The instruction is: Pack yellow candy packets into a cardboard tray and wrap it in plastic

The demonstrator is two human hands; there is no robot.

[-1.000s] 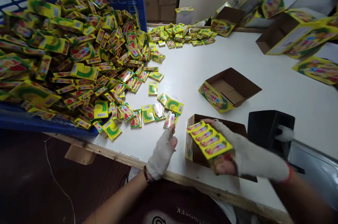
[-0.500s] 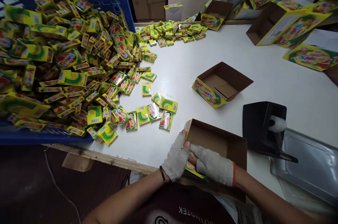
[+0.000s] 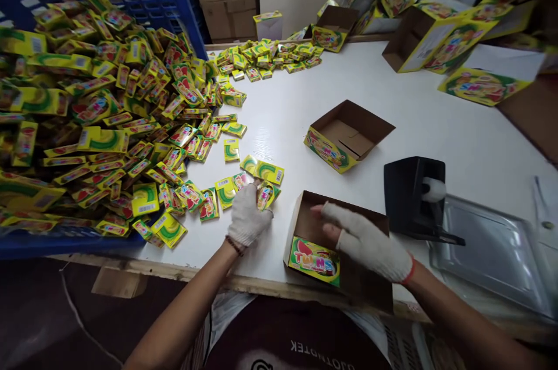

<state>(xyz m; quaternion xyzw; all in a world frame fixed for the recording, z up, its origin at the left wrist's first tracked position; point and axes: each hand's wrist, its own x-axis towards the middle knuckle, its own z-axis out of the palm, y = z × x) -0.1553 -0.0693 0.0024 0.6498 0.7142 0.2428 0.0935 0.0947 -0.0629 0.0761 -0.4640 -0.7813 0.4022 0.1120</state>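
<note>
**Left hand on loose packets, right hand at the box**

The white table carries everything. On its left side a blue crate lies tipped, and a heap of yellow packets spills out of it toward the middle. Farther back sit another small pile and several printed cartons.

At the near edge stands the open box, brown inside and, as far as can be seen, with nothing in it. A second box lies just beyond it, and a black dispenser stands to its right.

The right hand, gloved, lies slack and spread over the near box with its fingers reaching in. It holds nothing.

The left hand, also gloved, is curled knuckles-up over the loose packets at the heap's fringe, just left of the box. Whether it has pinched any cannot be told.

The packets there lie flat and at odd angles. Gathering them well likely means squaring a few into a stack, faces aligned, before lifting. Meanwhile the right hand should steady the box wall so it does not slide on the smooth top.
</note>
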